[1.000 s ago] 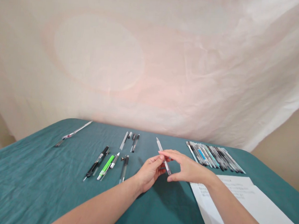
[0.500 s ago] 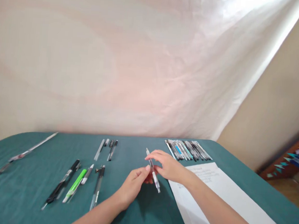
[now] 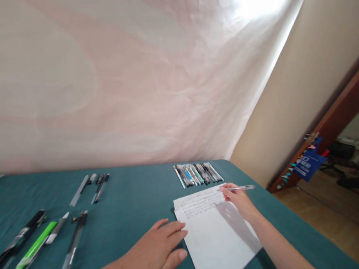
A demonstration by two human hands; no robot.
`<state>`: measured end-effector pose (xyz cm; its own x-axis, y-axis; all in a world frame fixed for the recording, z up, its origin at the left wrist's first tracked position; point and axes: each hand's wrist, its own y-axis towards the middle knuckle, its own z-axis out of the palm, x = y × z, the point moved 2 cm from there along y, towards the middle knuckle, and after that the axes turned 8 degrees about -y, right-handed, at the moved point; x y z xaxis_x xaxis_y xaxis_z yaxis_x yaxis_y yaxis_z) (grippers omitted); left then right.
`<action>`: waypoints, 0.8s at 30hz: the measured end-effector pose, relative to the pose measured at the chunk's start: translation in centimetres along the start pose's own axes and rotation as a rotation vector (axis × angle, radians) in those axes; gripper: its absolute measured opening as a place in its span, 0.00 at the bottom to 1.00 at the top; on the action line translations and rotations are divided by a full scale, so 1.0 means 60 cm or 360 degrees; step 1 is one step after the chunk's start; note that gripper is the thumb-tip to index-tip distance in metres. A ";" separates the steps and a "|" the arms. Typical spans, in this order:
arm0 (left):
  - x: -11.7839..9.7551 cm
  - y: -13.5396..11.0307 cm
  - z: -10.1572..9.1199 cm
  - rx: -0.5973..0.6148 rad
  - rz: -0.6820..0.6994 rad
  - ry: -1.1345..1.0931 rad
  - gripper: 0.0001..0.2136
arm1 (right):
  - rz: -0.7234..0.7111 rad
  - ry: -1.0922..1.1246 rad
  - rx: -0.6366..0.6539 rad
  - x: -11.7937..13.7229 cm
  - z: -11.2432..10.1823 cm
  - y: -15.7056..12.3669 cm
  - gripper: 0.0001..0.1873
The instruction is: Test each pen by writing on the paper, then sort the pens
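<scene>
A clear-barrelled pen [image 3: 242, 188] is pinched in my right hand [image 3: 238, 199], its tip close to the top right of the white paper [image 3: 217, 245]. Whether the tip touches the sheet I cannot tell. Several lines of handwriting cover the upper part of the paper. My left hand [image 3: 160, 247] holds nothing; its fingers are spread at the left edge of the sheet, the palm over the green cloth.
A row of pens [image 3: 198, 174] lies behind the paper. Towards the left are a green pen [image 3: 37, 245], a black pen [image 3: 19, 238], a white-and-grey pen [image 3: 57, 228] and a clear pen [image 3: 74, 242]. A pale curtain [image 3: 124, 84] hangs behind the green-covered table [image 3: 124, 200].
My right hand has carried the pen from over the cloth to the paper's top right. My left hand has let go of the pen and spread beside the paper. The view has turned right.
</scene>
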<state>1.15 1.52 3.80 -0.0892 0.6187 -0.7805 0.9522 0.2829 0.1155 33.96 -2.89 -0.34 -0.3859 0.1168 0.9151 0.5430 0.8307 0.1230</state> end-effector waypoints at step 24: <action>0.032 0.009 0.018 0.0183 0.0119 0.0612 0.22 | -0.0177 -0.0763 -0.0250 -0.073 -0.028 -0.013 0.12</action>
<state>1.81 2.08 1.68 -0.1005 0.8695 -0.4837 0.9847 0.1564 0.0766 36.51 -4.94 -3.82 -0.7262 0.2993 0.6190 0.5705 0.7647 0.2996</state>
